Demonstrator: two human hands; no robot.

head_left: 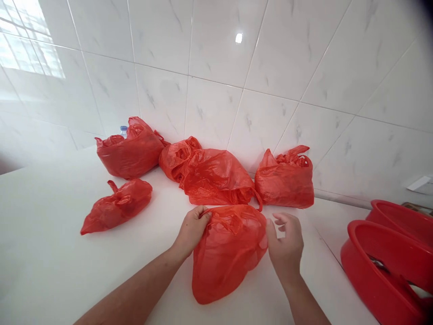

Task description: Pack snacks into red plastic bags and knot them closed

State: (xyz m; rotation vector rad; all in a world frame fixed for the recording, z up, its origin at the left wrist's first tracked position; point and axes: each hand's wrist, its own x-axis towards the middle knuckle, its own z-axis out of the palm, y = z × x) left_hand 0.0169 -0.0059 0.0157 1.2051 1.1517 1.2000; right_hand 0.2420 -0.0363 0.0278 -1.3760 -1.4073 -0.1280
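A red plastic bag (225, 253) lies on the white counter (43, 253) right in front of me, its mouth turned toward the wall. My left hand (192, 228) grips the bag's upper left edge near the handle. Beside the bag's right edge is my right hand (287, 241), fingers loosely curled and touching or nearly touching the plastic; I cannot tell whether it pinches any.
Several more red bags sit behind: a knotted one (117, 205) at left, a full one (130, 153) with a bottle cap (123, 131) showing, two slumped ones (213, 174) in the middle, one (286, 180) at right. Two red basins (382, 271) stand at the right edge. Tiled wall behind.
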